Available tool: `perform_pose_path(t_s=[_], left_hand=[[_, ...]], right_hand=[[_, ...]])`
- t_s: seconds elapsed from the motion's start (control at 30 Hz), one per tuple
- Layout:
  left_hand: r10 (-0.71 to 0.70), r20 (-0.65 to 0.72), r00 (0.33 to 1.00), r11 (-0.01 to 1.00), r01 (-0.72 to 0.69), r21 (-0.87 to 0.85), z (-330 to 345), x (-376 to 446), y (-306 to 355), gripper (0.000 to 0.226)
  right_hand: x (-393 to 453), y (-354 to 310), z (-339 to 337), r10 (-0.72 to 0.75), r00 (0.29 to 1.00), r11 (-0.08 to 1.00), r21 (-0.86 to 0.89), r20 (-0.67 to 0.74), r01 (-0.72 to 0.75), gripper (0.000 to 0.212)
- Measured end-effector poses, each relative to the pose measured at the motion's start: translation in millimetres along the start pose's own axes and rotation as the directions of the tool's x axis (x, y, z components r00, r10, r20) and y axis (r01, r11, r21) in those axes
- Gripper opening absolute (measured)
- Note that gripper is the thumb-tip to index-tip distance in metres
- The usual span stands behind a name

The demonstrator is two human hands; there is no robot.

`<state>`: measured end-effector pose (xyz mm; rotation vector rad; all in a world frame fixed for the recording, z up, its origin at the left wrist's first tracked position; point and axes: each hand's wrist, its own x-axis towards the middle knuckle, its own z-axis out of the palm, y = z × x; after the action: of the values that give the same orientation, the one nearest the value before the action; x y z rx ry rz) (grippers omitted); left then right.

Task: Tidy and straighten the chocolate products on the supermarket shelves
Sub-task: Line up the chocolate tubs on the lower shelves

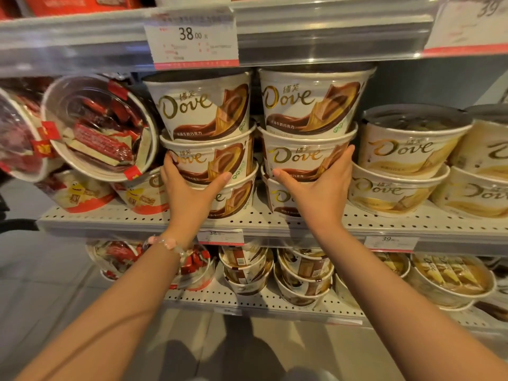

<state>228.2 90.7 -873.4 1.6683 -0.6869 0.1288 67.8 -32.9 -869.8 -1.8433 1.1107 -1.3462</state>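
Right, the perforated shelf (384, 220) carries two side-by-side stacks of brown-swirl Dove tubs, three high, with paler gold Dove tubs (406, 149) stacked just to the right and clear-lidded tubs of red-wrapped sweets (100, 127) tipped on edge to the left. The left hand (189, 188) grasps the left stack's middle tub (211, 158), thumb across its front and fingers curled round its left side. The right hand (319, 188) cradles the right stack's middle tub (302, 158) likewise, fingers round its right side. A beaded bracelet (170, 244) circles the left wrist.
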Motion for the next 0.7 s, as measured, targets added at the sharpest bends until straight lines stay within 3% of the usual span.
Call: perform_pose_path(t_s=[0.33,0.5,0.63,0.7], left_hand=[[-0.032,-0.021,0.999,0.999,0.032,0.014,1,-6,5,0.113],[0.098,-0.123,0.988,0.995,-0.092,0.048,10,-34,-1,0.09],[0.168,-0.146,0.975,0.985,-0.159,0.071,18,-84,-26,0.082],[0.204,-0.121,0.972,0.968,-0.182,0.171,20,-104,-51,0.078]], right_hand=[[-5,1,-2,-0.013,0.999,0.999,0.038,0.04,0.012,0.129],[-33,27,-9,-0.136,0.991,0.979,0.154,0.018,0.131,0.1],[-66,60,-23,-0.233,0.972,0.962,0.147,0.005,0.23,0.081],[-82,80,-27,-0.262,0.965,0.959,0.106,-0.01,0.261,0.071]])
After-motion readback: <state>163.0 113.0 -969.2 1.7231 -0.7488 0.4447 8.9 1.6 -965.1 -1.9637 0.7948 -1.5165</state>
